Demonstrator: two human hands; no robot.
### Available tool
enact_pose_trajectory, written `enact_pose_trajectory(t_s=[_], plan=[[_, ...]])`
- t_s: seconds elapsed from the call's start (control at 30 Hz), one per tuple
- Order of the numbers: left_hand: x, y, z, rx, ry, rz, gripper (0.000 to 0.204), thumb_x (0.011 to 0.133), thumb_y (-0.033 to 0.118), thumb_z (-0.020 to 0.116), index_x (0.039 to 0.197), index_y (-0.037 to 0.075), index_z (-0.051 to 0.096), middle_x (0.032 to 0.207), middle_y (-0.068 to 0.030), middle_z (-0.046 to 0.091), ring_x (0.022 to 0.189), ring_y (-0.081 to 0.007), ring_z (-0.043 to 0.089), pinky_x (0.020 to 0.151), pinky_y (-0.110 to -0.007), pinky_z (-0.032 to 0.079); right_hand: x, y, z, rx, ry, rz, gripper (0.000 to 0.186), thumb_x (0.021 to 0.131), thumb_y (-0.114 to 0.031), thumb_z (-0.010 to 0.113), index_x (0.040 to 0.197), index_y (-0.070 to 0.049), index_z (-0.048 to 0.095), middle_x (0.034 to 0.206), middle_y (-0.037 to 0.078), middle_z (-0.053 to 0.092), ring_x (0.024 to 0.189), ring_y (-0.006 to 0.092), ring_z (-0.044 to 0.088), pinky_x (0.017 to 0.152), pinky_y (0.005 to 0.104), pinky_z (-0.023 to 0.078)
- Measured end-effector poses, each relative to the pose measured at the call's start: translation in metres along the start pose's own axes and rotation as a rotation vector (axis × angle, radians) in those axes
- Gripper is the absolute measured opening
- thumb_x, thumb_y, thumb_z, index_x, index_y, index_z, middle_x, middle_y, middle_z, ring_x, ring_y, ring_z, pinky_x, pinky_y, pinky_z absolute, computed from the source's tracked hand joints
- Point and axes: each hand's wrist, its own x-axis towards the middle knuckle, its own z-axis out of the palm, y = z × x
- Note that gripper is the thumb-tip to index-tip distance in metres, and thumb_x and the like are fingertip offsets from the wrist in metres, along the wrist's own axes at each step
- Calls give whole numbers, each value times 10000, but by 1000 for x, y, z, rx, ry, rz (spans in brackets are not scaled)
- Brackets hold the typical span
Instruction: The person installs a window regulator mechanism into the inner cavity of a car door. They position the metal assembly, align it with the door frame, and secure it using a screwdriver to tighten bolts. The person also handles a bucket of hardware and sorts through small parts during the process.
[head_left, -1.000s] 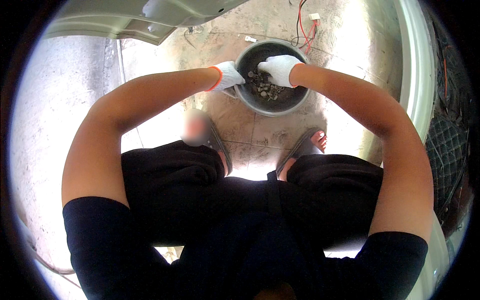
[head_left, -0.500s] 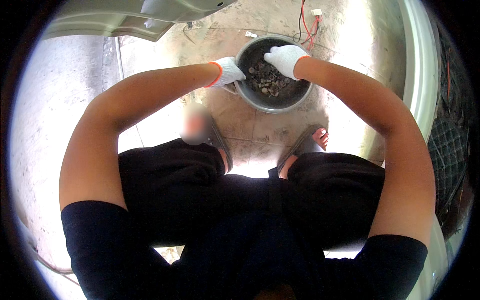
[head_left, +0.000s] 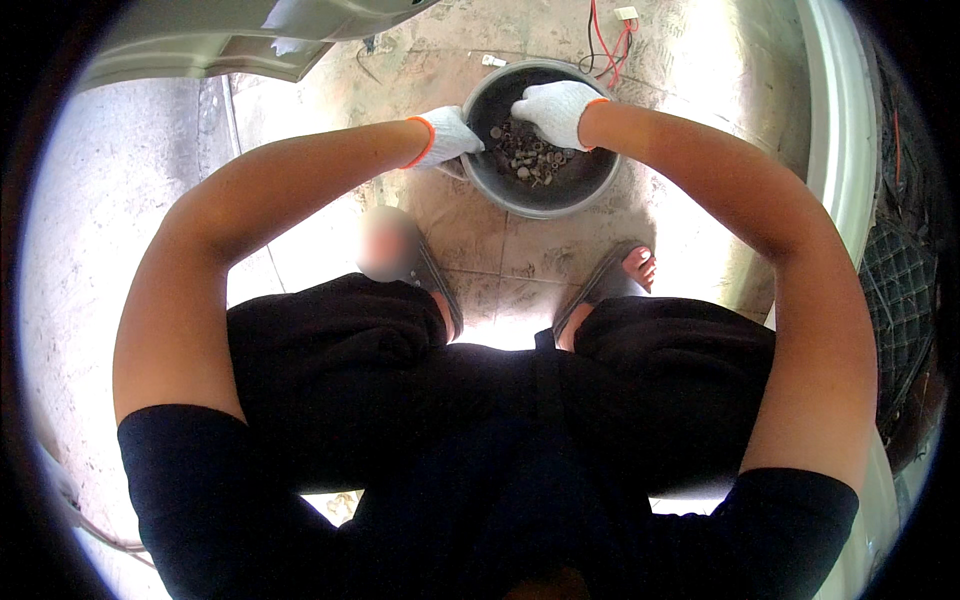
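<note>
Fingers of our left hand clasp the left rim of the grey bucket beyond our feet; our right hand curls over loose hardware inside, hold unclear; we judge the bucket stiff, moderately heavy, rim-gripped best.

Both bare arms are bent outward at the elbows. The white-gloved, orange-cuffed left hand is curled in a grip; the right hand, gloved alike, is held palm down, fingers pointed leftward.
</note>
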Motion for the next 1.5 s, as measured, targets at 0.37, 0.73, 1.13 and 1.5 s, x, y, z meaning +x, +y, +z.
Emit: enact_pose_trajectory(t_s=[0.37,0.73,1.13,1.5], plan=[[6,-3,0,-17,-22,-2,356,921,44,641,1276,42,624,1121,-116,727,924,-232,731,784,-424,649,-13,-33,4,-28,-91,-128,292,824,-244,748,1069,-92,707,986,153,730,928,358,727,766,469,589],[16,-9,-3,-11,-8,-16,329,917,46,636,1244,8,634,1087,-132,730,881,-227,740,743,-424,661,9,-19,2,110,-4,26,259,857,-210,679,1107,-149,709,1040,144,676,996,354,683,848,477,551],[16,-7,-4,-22,-12,-25,321,907,57,652,1225,17,648,1057,-132,739,848,-230,747,733,-417,658,21,-48,21,66,58,184,192,835,-95,691,1004,-68,779,1030,157,748,965,333,736,787,441,603],[11,-5,-4,-5,-25,-19,299,926,58,641,1224,27,636,1042,-123,737,843,-222,741,729,-412,651,23,-45,8,-25,-131,169,207,821,-84,703,1004,-45,791,1031,173,761,957,333,749,773,426,603]])
